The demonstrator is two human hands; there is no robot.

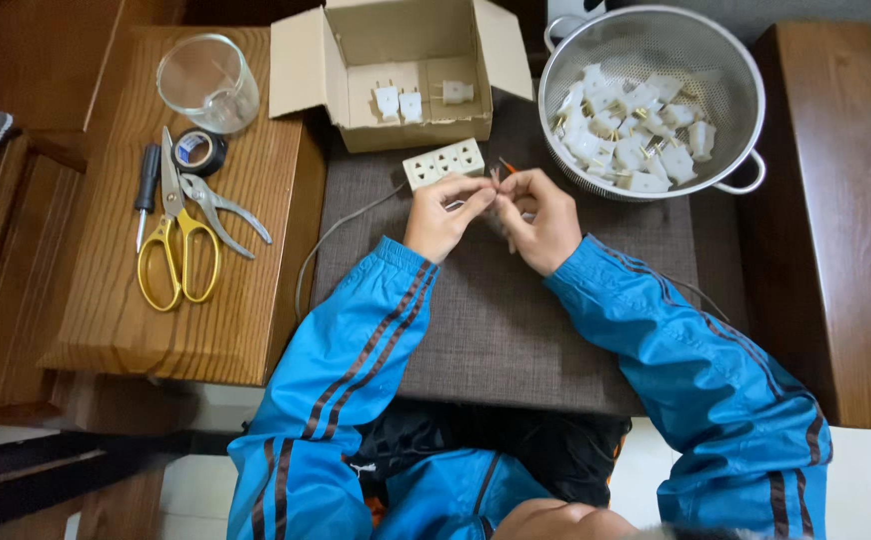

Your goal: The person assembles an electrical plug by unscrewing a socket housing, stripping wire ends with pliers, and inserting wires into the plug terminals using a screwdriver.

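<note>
Both hands, left hand (443, 215) and right hand (539, 215), are pinching the bared wire ends (501, 172) beside the white socket strip (444, 162), grip clenched; twisting strands tightly appears advisable.

Both arms in blue sleeves reach forward, elbows bent out. Left hand (443, 218) and right hand (539, 215) meet in middle, close together, fingertips almost touching. Fingers curl in, pinching something small. Wrists bare, palms turn toward each other.
</note>
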